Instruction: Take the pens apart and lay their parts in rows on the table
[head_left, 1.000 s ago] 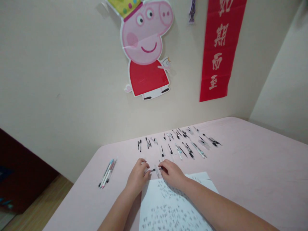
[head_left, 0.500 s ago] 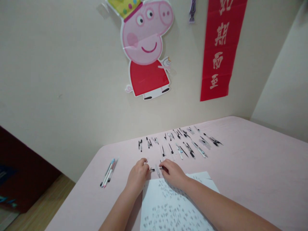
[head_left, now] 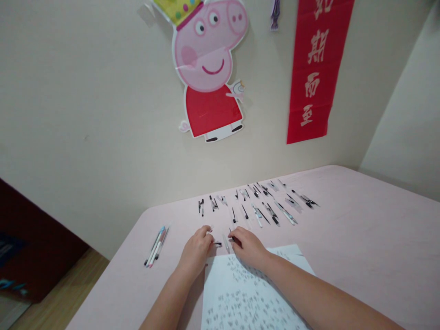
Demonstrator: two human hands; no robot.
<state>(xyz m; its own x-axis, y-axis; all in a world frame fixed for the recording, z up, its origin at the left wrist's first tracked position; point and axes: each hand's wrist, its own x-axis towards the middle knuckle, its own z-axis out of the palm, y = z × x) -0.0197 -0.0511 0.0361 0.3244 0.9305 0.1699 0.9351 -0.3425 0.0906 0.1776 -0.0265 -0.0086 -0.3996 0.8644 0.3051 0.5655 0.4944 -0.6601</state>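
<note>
My left hand [head_left: 197,247] rests at the paper's top left corner, fingers curled. A thin pen part with a black end [head_left: 217,243] sticks out from under its thumb side; its other end is hidden. My right hand [head_left: 248,245] lies over the top of the written sheet [head_left: 237,300], fingers closed on a slim dark pen part [head_left: 231,234], mostly covered. Between both hands a clear pen barrel [head_left: 226,243] lies on the pink tabletop [head_left: 360,247], touching neither hand as far as I can see.
Several taken-apart pens and pen parts [head_left: 271,213] lie in rough rows beyond my hands. At the left is a small group of whole pens [head_left: 157,246]. Behind the table rises a wall with a pig cutout [head_left: 213,107] and a red banner [head_left: 318,78].
</note>
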